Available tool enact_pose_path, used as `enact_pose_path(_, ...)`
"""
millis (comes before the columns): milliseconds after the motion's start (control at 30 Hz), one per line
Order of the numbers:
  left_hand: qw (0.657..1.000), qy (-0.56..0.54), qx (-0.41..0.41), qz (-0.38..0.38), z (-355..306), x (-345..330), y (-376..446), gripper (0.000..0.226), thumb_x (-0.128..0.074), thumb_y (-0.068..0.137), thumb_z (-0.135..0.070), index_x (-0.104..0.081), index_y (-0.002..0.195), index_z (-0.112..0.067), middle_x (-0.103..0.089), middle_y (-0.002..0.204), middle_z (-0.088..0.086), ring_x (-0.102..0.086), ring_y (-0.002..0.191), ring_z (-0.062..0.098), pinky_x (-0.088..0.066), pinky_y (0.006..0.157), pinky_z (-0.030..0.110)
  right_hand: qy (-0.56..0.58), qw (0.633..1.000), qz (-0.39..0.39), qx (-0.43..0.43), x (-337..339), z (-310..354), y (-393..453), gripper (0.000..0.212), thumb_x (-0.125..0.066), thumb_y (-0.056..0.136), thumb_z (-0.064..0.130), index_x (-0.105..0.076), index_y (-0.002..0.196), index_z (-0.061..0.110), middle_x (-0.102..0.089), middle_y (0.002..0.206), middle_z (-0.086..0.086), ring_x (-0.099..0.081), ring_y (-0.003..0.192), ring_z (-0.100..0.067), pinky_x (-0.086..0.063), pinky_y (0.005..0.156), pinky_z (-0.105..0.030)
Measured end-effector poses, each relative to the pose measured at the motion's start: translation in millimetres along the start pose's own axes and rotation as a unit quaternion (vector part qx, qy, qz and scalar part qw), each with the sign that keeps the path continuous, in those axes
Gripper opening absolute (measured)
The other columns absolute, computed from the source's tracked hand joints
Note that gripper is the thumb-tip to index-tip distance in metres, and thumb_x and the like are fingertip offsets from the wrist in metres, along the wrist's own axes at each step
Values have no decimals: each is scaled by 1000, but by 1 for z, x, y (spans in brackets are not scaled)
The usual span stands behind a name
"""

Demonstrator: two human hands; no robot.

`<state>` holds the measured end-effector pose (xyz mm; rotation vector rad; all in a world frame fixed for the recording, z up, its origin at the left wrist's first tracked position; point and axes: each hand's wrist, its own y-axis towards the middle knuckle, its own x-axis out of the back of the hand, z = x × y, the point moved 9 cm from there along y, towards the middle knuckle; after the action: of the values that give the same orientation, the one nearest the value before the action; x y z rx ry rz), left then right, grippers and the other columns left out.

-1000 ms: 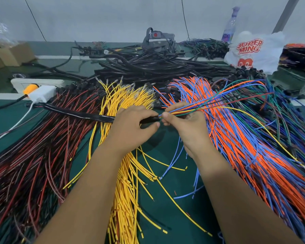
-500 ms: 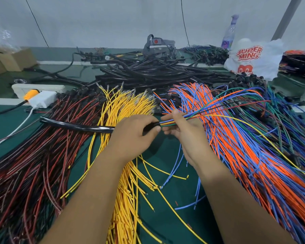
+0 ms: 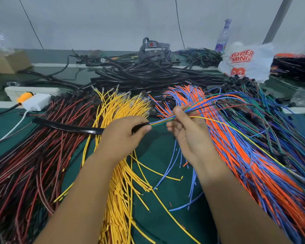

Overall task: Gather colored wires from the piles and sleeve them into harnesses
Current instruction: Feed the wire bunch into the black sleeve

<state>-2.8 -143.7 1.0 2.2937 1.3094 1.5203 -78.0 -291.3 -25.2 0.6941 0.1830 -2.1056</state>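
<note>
Above the green bench, mid-sleeving: a mixed wire bundle [image 3: 165, 118] goes into a black sleeve [image 3: 69, 126].

The left hand [image 3: 123, 136] grips the sleeve's open end with curled fingers, the tube trailing away to the left over the red-and-black wire pile [image 3: 42, 138]. The right hand [image 3: 187, 131] pinches the bundle just beside that mouth, its loose tails fanning out over the orange-and-blue pile [image 3: 236, 147]. The bundle appears only just entered; next, it likely needs feeding further in with the ends kept together, so no strand snags.
</note>
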Motion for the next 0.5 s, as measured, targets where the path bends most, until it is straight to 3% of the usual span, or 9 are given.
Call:
enact_pose_path(133, 1000, 9, -21, -10, -13, 1, 0, 26, -52, 84, -45, -67, 94, -25, -62, 81, -12, -54, 77, 11, -44, 64, 31, -44, 998, 47, 18, -15, -3, -5, 14, -57, 92, 2, -62, 81, 9, -66, 65, 0, -64, 54, -13, -52, 55, -21)
enact_pose_path(267, 999, -1, -43, 9, -21, -4, 2, 29, -52, 86, -40, -70, 95, -19, -65, 84, -6, -57, 81, 15, -46, 68, 39, -105, 993, 58, 1, -23, -14, -9, 19, -60, 91, 0, -65, 77, 13, -62, 60, 5, -55, 52, -6, -44, 54, -19)
enact_pose_path(367, 999, -30, -27, -4, -13, -2, 2, 28, -51, 88, -39, -70, 95, -20, -63, 83, -11, -57, 82, 14, -46, 68, 35, -3, 997, 56, -47, -23, -14, -8, 4, -64, 84, 16, -65, 86, 13, -61, 64, 6, -49, 48, -6, -37, 50, -18)
enact_pose_path(433, 999, -34, -14, -5, -8, -1, 2, 24, -55, 91, -37, -71, 99, -21, -65, 88, -11, -58, 85, 13, -47, 71, 35, 79, 994, 24, -66, -14, -9, -6, 23, -65, 73, 31, -65, 89, 14, -61, 65, 6, -48, 47, -7, -35, 46, -17)
enact_pose_path(500, 1000, -18, -12, -2, -5, -1, 1, 18, -60, 92, -33, -71, 101, -22, -68, 91, -9, -58, 87, 12, -48, 74, 38, 120, 991, 2, -66, -5, -2, -3, 21, -63, 76, 35, -64, 83, 15, -62, 65, 3, -48, 46, -7, -36, 43, -16)
